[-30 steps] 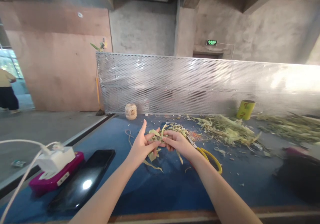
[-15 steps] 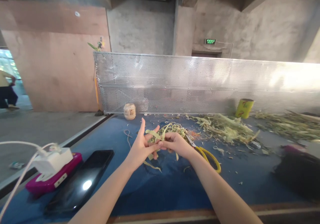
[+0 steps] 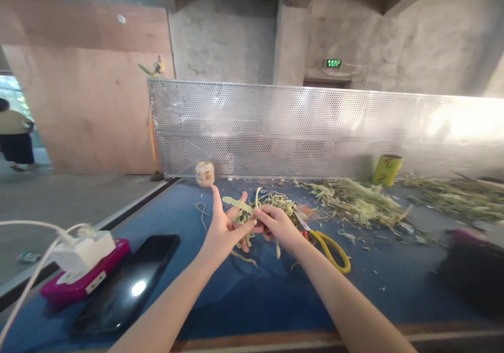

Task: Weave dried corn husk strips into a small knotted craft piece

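Pale green dried leaf strips (image 3: 237, 204) are between my two hands, above the middle of the blue table. My left hand (image 3: 222, 232) has some fingers spread upward, while its thumb presses in at the strips beside my right fingertips. My right hand (image 3: 277, 227) pinches the strips between thumb and fingers. A narrow loose end hangs below the left hand. The exact grip point is partly hidden where the fingertips meet. Just behind the hands lies a small heap of leaf scraps (image 3: 283, 202). Yellow-handled scissors (image 3: 328, 250) rest to the right of my right wrist.
A pale woven or wound cylinder (image 3: 205, 174) and a yellow-green can (image 3: 388, 170) stand by the perforated metal panel (image 3: 275, 127). Dried leaves (image 3: 354, 201) are piled at right. A black phone (image 3: 129, 285) and magenta power strip (image 3: 88, 277) lie left. A person (image 3: 16, 132) stands far left.
The broad strip end now points further left, and the narrow one stands more upright. My left hand's raised finger has shifted slightly left. The distant person has moved right.
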Demonstrator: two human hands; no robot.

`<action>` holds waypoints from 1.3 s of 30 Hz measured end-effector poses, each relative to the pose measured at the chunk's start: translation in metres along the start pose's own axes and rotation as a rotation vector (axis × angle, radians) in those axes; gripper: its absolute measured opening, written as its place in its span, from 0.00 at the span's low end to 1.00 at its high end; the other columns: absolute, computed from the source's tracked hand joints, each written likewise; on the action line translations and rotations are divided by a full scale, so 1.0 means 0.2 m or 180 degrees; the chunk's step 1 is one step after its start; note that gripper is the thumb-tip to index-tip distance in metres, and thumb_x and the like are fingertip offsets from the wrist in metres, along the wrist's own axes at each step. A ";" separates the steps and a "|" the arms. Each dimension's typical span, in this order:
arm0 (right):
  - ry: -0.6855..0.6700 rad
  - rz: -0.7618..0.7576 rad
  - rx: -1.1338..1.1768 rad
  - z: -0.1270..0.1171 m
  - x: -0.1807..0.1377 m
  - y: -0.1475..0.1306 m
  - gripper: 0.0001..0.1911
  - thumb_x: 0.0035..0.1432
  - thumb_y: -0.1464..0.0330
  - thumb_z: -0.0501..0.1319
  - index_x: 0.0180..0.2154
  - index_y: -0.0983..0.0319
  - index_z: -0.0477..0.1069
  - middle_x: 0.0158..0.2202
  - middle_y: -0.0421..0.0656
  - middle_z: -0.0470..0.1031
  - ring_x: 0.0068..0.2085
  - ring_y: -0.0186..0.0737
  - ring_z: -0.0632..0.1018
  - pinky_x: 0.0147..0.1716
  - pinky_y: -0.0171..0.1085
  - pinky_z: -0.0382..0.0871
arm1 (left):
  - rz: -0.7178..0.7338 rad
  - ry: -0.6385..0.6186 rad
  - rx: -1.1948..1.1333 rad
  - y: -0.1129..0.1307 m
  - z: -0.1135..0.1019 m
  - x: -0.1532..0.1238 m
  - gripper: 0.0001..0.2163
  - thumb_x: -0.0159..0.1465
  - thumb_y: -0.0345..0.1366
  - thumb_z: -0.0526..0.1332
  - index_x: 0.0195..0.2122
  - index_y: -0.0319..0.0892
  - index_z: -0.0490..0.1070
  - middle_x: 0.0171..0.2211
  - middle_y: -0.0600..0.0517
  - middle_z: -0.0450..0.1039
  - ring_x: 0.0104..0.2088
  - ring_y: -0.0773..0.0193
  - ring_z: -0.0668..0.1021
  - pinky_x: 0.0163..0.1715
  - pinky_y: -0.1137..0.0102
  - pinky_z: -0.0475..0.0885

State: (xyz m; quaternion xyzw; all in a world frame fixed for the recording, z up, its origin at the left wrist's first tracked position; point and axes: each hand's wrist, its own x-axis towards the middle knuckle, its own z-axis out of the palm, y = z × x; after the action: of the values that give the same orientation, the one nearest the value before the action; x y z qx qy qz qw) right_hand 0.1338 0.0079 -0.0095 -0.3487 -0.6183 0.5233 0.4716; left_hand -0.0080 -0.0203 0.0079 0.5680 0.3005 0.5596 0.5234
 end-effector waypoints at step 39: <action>0.1011 -0.0591 -0.0379 0.00 0.03 0.04 0.15 0.50 0.59 0.55 0.28 0.64 0.71 0.16 0.35 0.56 0.16 0.26 0.54 0.14 0.30 0.47 | -0.0447 -0.0087 0.0219 -0.03 0.02 0.00 0.54 0.50 0.30 0.65 0.55 0.59 0.12 0.56 0.38 0.58 0.15 0.68 0.75 0.08 0.74 0.68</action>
State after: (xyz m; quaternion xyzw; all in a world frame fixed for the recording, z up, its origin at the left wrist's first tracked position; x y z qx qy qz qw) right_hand 0.1310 0.0143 -0.0172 -0.3956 -0.5954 0.3784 0.5880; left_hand -0.0030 -0.0191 0.0042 0.5708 0.3515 0.5030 0.5456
